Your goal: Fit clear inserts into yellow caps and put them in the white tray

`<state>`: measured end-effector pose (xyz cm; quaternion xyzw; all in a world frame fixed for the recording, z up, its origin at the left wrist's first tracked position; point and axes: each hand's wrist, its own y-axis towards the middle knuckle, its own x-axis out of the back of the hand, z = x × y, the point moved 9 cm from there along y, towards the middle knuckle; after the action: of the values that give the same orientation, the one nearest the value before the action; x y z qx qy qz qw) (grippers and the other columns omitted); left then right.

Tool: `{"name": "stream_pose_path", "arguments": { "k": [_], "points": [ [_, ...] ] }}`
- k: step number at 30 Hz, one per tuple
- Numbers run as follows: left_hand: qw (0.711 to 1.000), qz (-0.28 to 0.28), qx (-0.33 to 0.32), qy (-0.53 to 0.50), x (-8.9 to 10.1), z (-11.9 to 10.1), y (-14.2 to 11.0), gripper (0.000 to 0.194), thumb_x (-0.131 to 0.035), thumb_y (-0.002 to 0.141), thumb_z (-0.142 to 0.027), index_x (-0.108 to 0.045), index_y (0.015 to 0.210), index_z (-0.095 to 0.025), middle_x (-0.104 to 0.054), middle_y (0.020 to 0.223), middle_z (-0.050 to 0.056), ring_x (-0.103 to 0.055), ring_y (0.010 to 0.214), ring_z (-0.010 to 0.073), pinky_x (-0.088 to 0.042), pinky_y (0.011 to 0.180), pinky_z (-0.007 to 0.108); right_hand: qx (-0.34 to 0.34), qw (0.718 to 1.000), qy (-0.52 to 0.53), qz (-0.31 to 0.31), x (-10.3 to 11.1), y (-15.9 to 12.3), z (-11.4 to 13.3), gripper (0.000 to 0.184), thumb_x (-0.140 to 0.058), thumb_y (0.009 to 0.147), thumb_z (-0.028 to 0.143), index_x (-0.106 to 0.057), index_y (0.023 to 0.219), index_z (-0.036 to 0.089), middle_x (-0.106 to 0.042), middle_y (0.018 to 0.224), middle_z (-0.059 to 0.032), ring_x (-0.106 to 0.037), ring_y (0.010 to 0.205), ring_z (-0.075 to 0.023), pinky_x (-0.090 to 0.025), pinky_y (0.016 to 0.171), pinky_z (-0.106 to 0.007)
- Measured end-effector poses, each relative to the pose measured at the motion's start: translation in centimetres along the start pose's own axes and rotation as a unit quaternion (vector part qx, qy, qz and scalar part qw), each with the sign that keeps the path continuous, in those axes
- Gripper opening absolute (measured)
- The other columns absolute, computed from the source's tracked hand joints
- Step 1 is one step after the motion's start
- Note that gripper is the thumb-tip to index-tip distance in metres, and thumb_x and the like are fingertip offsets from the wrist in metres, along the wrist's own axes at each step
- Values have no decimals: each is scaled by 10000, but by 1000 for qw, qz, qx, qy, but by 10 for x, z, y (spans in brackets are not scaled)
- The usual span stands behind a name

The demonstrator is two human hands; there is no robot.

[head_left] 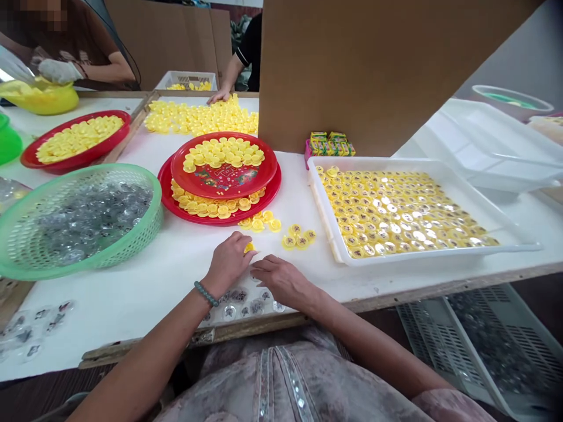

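My left hand [231, 259], with a beaded bracelet at the wrist, is closed on a small round yellow plastic piece [249, 247]. Close beside it, my right hand [281, 280] has its fingertips pinched together just above the table; whatever is between them is too small to name. Clear round discs with dark prints [229, 312] lie under and in front of both hands. Just beyond the fingers sit several yellow pieces with printed centres [299, 237] and a few plain yellow ones [263, 221].
Stacked red trays [224, 186] hold yellow pieces. A green basket [132, 246] of clear discs stands left. On the right, a white tray [328, 234] holds rows of printed yellow pieces beside a cardboard panel [334, 70]. Two other people work across the table.
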<state>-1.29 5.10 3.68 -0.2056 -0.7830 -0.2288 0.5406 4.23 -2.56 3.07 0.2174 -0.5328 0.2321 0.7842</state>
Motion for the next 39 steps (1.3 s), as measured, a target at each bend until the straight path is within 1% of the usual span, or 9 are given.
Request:
{"name": "stream_pose_path", "arguments": {
  "k": [4, 8, 14, 19, 23, 26, 33, 36, 39],
  "points": [
    [997, -7, 71, 22, -3, 9, -2, 278, -556, 823, -421, -585, 935, -169, -607, 888, 60, -596, 821, 212, -441, 689, 289, -12, 999, -37, 15, -11, -1, -4, 123, -497, 850, 90, -605, 876, 143, -620, 898, -80, -533, 889, -188, -439, 805, -301],
    [992, 1, 128, -17, -8, 13, -3, 359, -509, 822, -516, -571, 890, -169, -627, 802, 52, -597, 733, 206, -413, 629, 283, -94, 988, 84, -84, 1, -13, -23, 165, -465, 873, 113, -624, 867, 156, -647, 874, -69, -572, 843, -160, -448, 765, -268],
    [976, -77, 101, -177, 12, 4, -12, 232, -467, 877, -344, -619, 940, -180, -647, 873, 47, -591, 743, 159, -428, 679, 257, -290, 849, 385, -219, 3, -41, -65, 177, -607, 789, 280, -580, 938, 187, -654, 723, -2, -602, 676, -142, -462, 630, -254],
    [903, 24, 99, -418, -5, -11, -22, 215, -558, 815, -328, -688, 916, -189, -690, 825, 21, -592, 695, 139, -450, 636, 225, -294, 751, 538, -244, 2, -36, -65, 217, -672, 711, 313, -609, 872, 183, -636, 731, -3, -571, 655, -122, -460, 613, -249],
    [859, -8, 150, -489, -6, -9, -29, 218, -612, 771, -332, -702, 897, -177, -700, 818, 22, -607, 721, 145, -467, 659, 228, -285, 710, 586, -267, 2, -31, -63, 205, -691, 692, 298, -614, 851, 192, -641, 742, 3, -567, 633, -112, -466, 603, -250],
    [865, -34, 162, -473, -2, -6, -32, 177, -632, 751, -320, -707, 829, -181, -704, 820, 22, -617, 752, 153, -469, 704, 237, -277, 735, 557, -271, 3, -32, -61, 184, -662, 727, 272, -612, 887, 198, -643, 730, 3, -585, 652, -125, -484, 620, -264],
    [837, 59, 212, -501, -28, 0, -44, 217, -621, 729, -355, -650, 674, -147, -634, 625, -1, -540, 582, 119, -402, 552, 218, -138, 945, 205, -213, 28, -27, -21, 299, -574, 821, 193, -580, 1118, 220, -620, 1007, -68, -579, 912, -175, -485, 806, -314],
    [832, 98, 205, -506, -35, -1, -48, 201, -587, 748, -336, -649, 697, -152, -643, 658, 3, -550, 600, 121, -413, 564, 218, -116, 968, 123, -184, 24, -23, -12, 261, -541, 838, 165, -582, 1094, 203, -617, 1009, -79, -564, 951, -187, -479, 818, -317],
    [889, 52, 212, -403, -21, 11, -40, 200, -570, 764, -356, -650, 805, -177, -654, 727, 5, -576, 634, 137, -444, 602, 239, -150, 966, 100, -187, 21, -25, -20, 264, -544, 840, 185, -565, 1103, 191, -630, 970, -77, -586, 885, -179, -491, 773, -302]
  ]
}}
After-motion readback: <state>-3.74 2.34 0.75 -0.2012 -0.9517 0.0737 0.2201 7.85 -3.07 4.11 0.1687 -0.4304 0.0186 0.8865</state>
